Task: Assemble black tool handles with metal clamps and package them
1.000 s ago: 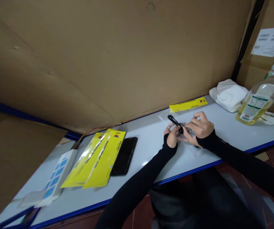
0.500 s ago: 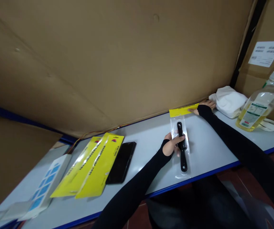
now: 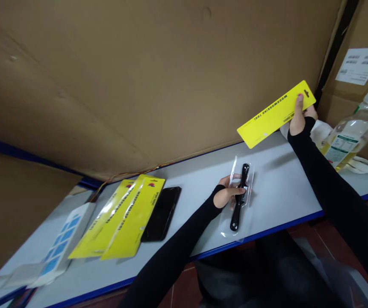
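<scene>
1 white table (image 3: pixel 199 192), blue-edged. 2 yellow WOODWORKING TOOL cards (image 3: pixel 134 220) overlapping toward its left end. 1 loose yellow card (image 3: pixel 269 119) raised over back edge, pinched in right hand (image 3: pixel 300 116); long axis slanted, low end toward clear blister (image 3: pixel 244 214). 1 bottle (image 3: pixel 345 139), right back corner. 1 blister near front edge, gripped by left hand (image 3: pixel 229 193). 1 smartphone (image 3: pixel 162 214) beside the 2 cards. 1 black spokeshave (image 3: pixel 236 214) in blister, long axis roughly front-to-back; left hand nearer, right hand well apart.
</scene>
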Tool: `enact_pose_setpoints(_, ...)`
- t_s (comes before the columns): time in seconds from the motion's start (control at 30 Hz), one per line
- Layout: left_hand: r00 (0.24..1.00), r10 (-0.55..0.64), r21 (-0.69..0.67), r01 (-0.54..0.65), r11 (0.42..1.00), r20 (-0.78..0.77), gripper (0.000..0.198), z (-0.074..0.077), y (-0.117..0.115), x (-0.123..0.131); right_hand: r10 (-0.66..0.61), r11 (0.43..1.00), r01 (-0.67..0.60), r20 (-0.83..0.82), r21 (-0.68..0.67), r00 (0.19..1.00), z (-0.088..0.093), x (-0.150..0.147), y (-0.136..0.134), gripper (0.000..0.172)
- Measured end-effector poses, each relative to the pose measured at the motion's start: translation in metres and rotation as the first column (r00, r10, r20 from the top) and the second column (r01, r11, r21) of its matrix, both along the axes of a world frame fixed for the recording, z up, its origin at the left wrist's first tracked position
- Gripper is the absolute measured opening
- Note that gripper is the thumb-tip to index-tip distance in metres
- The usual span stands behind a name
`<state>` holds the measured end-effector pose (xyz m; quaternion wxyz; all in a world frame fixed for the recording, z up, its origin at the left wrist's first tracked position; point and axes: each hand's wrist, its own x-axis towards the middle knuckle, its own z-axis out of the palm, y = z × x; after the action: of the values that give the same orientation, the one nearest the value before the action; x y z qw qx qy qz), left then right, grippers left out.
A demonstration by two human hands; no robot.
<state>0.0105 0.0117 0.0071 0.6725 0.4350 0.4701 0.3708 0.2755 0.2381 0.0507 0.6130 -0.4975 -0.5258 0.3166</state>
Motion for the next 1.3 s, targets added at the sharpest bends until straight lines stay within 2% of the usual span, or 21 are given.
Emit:
enact_pose_setpoints(0.07,1.000,-0.003,0.008,0.003,1.000,-0.008,0.069,0.000,-0.002,0.001,-0.163,0.959,0.199,-0.180,0.201,0.970,0.000,-0.005,-0.004,0.057)
enact_pose_setpoints(0.1,1.000,-0.007,0.012,0.007,1.000,-0.013,0.068,0.000,-0.003,0.001,-0.186,0.927,0.249,-0.233,0.280,0.955,-0.002,-0.008,-0.006,0.055)
enact_pose_setpoints(0.17,0.999,-0.018,0.016,0.018,1.000,-0.027,0.068,0.001,-0.004,0.002,-0.143,0.908,0.212,-0.207,0.363,0.968,-0.008,-0.016,-0.010,0.051)
enact_pose_setpoints(0.23,0.999,-0.023,0.017,0.023,1.000,-0.046,0.069,0.002,-0.005,0.002,-0.128,0.908,0.176,-0.149,0.380,0.981,-0.012,-0.020,-0.011,0.051)
enact_pose_setpoints(0.37,0.998,-0.022,0.021,0.023,1.000,-0.062,0.074,0.004,-0.006,0.002,-0.142,0.920,0.167,-0.097,0.354,0.985,-0.012,-0.016,-0.011,0.052)
enact_pose_setpoints(0.5,0.995,-0.038,0.049,0.042,0.998,-0.090,0.079,0.005,-0.007,0.002,-0.081,0.933,0.103,-0.077,0.346,0.994,-0.012,-0.009,-0.010,0.059)
enact_pose_setpoints(0.7,0.991,-0.095,0.097,0.104,0.990,-0.099,0.082,0.002,-0.006,-0.002,-0.038,0.965,0.041,-0.018,0.261,0.999,-0.024,-0.006,-0.004,0.072)
enact_pose_setpoints(0.87,0.986,-0.115,0.100,0.127,0.987,-0.119,0.085,-0.002,-0.005,-0.003,-0.022,0.977,0.025,-0.018,0.210,1.000,-0.031,-0.006,-0.004,0.066)
enact_pose_setpoints(1.03,0.988,-0.087,0.098,0.100,0.990,-0.125,0.088,-0.008,-0.004,-0.002,-0.030,0.980,0.037,-0.035,0.196,0.999,-0.029,-0.006,-0.007,0.059)
enact_pose_setpoints(1.17,0.989,-0.098,0.095,0.108,0.990,-0.111,0.080,-0.007,-0.003,-0.002,0.078,0.987,-0.068,-0.068,0.147,0.995,-0.029,-0.022,-0.022,0.059)
enact_pose_setpoints(1.3,0.994,-0.082,0.109,0.090,0.990,-0.077,0.058,-0.003,-0.004,-0.003,0.287,0.958,-0.286,-0.108,0.026,0.952,-0.046,-0.061,-0.056,0.059)
